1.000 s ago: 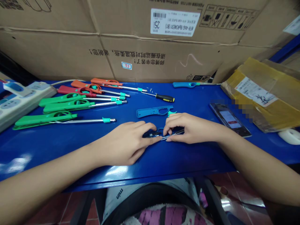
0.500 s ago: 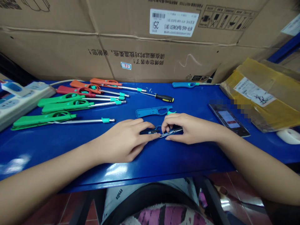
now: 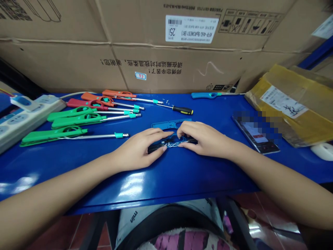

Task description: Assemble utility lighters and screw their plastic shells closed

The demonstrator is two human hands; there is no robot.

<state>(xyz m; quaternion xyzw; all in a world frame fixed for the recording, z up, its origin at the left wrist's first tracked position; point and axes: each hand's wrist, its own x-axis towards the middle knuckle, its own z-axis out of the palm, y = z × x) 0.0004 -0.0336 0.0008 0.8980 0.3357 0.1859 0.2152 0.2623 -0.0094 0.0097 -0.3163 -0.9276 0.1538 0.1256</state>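
Opened blue lighter (image 3: 168,141): at the tabletop (image 3: 182,177), near its middle; judged light, stiff-bodied, slick; best taken by its edges.
White wires (image 3: 173,144): soft, probably easily tugged loose.
Left hand (image 3: 145,147): grip pinched across the lighter.
Right hand (image 3: 208,140): grip curled about its other end; pinch cannot be told.

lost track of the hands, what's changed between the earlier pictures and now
The left hand and right hand have both shifted slightly away from the body, with the opened blue lighter. The left fingertips have drawn back leftward, baring more white wires. The right hand now hides the teal piece beside the loose blue handle half. No new grasp or release shows. The screwdriver and phone stayed put.
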